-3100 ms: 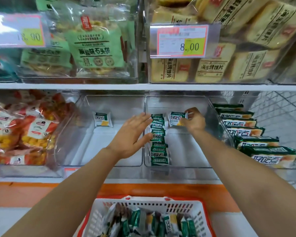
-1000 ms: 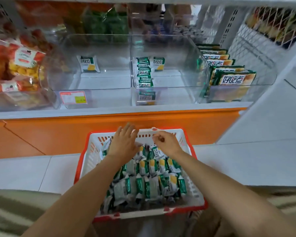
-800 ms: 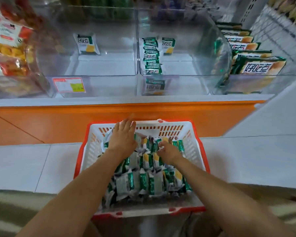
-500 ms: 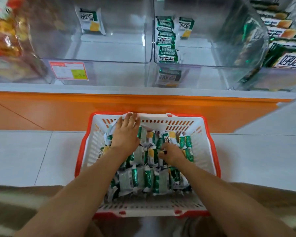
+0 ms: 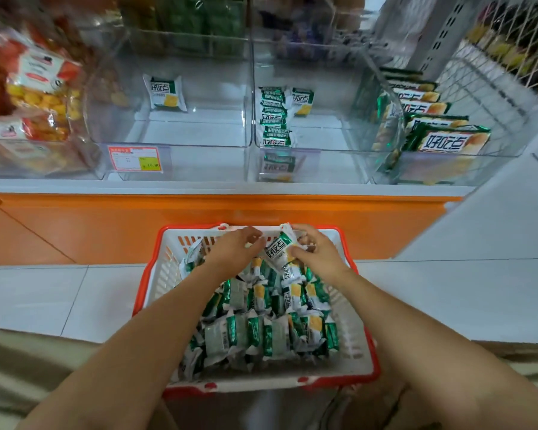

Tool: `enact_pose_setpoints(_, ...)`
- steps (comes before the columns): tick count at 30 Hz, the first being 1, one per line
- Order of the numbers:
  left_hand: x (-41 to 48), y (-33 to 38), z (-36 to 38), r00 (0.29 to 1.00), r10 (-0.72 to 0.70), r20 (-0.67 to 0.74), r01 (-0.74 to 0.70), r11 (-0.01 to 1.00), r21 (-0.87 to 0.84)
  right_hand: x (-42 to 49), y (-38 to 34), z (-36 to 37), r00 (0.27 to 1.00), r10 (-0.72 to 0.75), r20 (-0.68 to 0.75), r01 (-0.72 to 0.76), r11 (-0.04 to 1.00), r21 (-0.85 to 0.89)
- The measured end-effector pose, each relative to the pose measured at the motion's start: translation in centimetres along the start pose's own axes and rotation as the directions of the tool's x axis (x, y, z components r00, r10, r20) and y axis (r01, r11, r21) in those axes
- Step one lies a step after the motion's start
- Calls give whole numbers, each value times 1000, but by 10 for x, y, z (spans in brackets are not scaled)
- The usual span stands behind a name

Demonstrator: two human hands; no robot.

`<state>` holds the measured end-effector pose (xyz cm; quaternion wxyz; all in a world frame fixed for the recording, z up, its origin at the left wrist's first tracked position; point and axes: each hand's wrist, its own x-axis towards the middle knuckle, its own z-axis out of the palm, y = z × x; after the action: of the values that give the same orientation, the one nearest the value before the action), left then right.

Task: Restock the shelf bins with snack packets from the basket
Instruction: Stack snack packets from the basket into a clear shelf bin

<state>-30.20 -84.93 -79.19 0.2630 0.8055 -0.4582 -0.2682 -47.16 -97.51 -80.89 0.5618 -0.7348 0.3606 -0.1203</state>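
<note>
Green-and-white snack packets (image 5: 261, 330) with yellow patches, in a white slotted basket (image 5: 351, 342) rimmed in red-orange, over white floor tiles (image 5: 44, 293). Behind, an orange shelf base (image 5: 137, 231) under clear bins (image 5: 199, 162), a red-bordered price tag (image 5: 135, 158) with a yellow patch, red-and-yellow bags (image 5: 35, 88) at far left.

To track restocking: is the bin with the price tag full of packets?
No, that bin holds only one packet, near its back.

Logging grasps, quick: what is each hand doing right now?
Left hand: beside the snack packet; grip cannot be told.
Right hand: holding the snack packet.
</note>
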Motion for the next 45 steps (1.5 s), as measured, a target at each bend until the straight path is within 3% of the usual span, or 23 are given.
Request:
enact_pose_setpoints(2,-4,19,-4,999,-12,34,22,954,-298,-7,-21,-6,999,-41,-29,43,997,68)
enact_pose_setpoints(4,-7,37,-11,999,25,-29,-34,931,-363,-12,-40,-11,993,-88,-74,95,991,94)
enact_pose_setpoints(9,-15,75,-46,975,82,-204,-126,969,-214,-19,-84,-30,956,-279,-96,281,960,4)
enact_pose_setpoints(14,-17,111,-80,899,221,-378,-261,964,-57,-13,-132,-55,888,-447,-106,435,892,-124)
enact_pose_setpoints(19,3,125,-117,820,404,-404,-388,913,125,10,-173,-83,832,-514,-208,480,855,-196)
enact_pose_setpoints(22,28,111,-136,815,485,-317,-379,860,341,33,-186,-100,820,-482,-308,424,874,-240)
enact_pose_setpoints(28,79,90,-146,834,509,-213,-374,806,459,96,-191,-118,782,-383,-492,240,913,-329)
enact_pose_setpoints(37,124,66,-155,750,632,-196,-513,742,431,189,-170,-121,788,-259,-559,-8,903,-430)
enact_pose_setpoints(45,127,64,-156,715,664,-217,-542,723,429,244,-165,-106,833,-149,-532,-101,905,-413)
